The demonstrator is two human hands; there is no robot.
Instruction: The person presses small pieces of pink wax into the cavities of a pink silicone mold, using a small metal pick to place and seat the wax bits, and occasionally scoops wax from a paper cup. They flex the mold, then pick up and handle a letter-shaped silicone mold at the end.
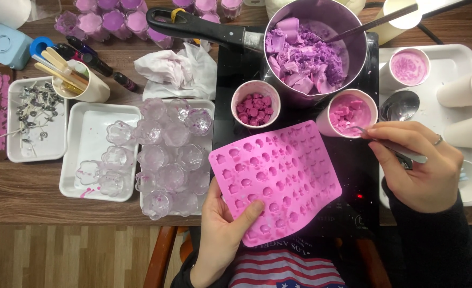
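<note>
Left hand (222, 224) gripping pink silicone mould (275, 181) from below, right hand (420, 162) pinching metal spoon (390, 145), knuckles up

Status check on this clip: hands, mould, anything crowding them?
Left hand grips pink silicone mould. Right hand holds metal tool at pink cup. Pot close behind.

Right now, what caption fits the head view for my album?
Left hand holds a pink mould; right hand dips a spoon in a cup.
</note>
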